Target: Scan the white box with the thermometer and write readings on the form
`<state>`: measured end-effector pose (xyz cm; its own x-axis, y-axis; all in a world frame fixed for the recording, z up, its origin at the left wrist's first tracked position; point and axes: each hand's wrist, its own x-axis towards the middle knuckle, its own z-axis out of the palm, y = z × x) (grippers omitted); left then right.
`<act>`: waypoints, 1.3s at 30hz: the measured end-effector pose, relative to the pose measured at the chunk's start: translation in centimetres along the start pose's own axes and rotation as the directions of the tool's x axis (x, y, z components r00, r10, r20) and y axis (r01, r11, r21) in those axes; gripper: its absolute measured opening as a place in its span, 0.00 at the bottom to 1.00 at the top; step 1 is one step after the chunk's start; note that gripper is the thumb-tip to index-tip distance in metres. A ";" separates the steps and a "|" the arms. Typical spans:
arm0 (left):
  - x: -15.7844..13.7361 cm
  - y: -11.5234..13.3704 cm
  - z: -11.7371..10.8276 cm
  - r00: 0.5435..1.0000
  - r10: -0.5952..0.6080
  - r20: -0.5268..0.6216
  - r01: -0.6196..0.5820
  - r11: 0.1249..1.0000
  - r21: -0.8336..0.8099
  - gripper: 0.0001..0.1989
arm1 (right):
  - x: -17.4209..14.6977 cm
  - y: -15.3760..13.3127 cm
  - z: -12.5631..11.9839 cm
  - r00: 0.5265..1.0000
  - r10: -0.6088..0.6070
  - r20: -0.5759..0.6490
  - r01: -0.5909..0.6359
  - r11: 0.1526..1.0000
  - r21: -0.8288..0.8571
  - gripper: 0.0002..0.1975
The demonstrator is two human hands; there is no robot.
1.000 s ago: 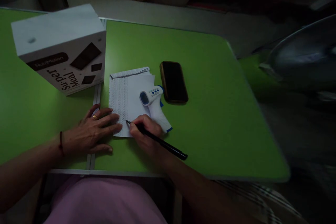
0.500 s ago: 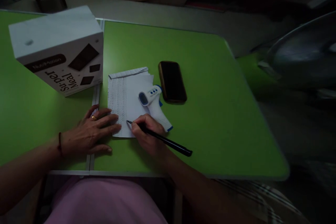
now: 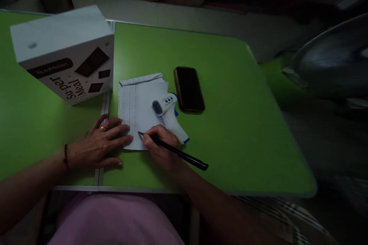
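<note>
A white notepad (image 3: 146, 99) lies on the green table, its left part covered in rows of small handwriting. My left hand (image 3: 100, 143) rests flat with fingers spread, the fingertips on the notepad's lower left edge. In my right hand (image 3: 162, 145) is a black pen (image 3: 184, 155), pinched near its tip, which points at the paper just right of the written rows. A white and blue infrared thermometer (image 3: 169, 116) lies across the notepad's right side, just beyond my right hand; its handle end is beside my knuckles.
A dark smartphone (image 3: 189, 89) in a brownish case lies right of the thermometer. The tall white "Super Meal" box (image 3: 69, 57) stands at the left. A metal-edged seam (image 3: 105, 103) crosses the green table (image 3: 244, 130). A fan-like round object (image 3: 336, 57) is at the far right.
The rear end of the pen has shifted slightly left and up, and its tip a touch left. My left hand, the notepad and the thermometer stay in place.
</note>
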<state>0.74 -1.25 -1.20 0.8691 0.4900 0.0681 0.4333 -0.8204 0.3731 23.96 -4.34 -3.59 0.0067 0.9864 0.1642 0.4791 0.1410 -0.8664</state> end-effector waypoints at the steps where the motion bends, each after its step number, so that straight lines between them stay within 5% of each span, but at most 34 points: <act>1: 0.0 0.0 0.0 1.000 0.007 -0.010 -0.007 1.000 0.001 0.29 | 0.0 0.0 0.0 1.000 0.004 -0.006 -0.004 1.000 -0.002 0.08; 14: 0.0 0.0 0.1 1.000 -0.014 0.011 0.014 1.000 -0.002 0.29 | 0.0 -0.2 -0.2 0.999 0.048 0.025 -0.047 0.999 -0.006 0.09; 18: 0.0 -0.1 0.0 1.000 -0.018 0.024 0.018 1.000 -0.010 0.29 | 0.1 0.2 -0.5 0.997 -0.075 -0.026 0.071 0.991 -0.113 0.07; 24: -0.2 0.0 0.1 1.000 -0.014 0.003 0.014 0.999 -0.048 0.28 | 1.2 1.7 -1.4 0.852 -0.523 0.018 0.497 0.797 -0.342 0.09; 32: -0.3 -0.2 0.0 0.999 -0.002 -0.044 0.001 1.000 -0.012 0.23 | 1.4 3.4 -0.9 0.806 -0.539 0.243 0.534 0.487 -0.691 0.24; 35: -0.3 -0.4 -0.1 0.999 -0.001 -0.047 0.001 1.000 0.003 0.21 | 2.1 3.6 -0.8 0.783 -0.592 0.191 0.530 0.474 -0.703 0.23; 39: -0.3 -1.0 -0.1 0.994 0.009 -0.106 -0.008 1.000 0.004 0.20 | 2.8 1.6 -1.4 0.661 -0.750 0.014 0.598 0.516 -0.613 0.16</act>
<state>-0.03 -0.56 -1.47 0.8427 0.5113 0.1688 0.4271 -0.8257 0.3685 25.95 -1.52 -3.82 -0.3670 0.5475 0.7520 0.7891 0.6113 -0.0600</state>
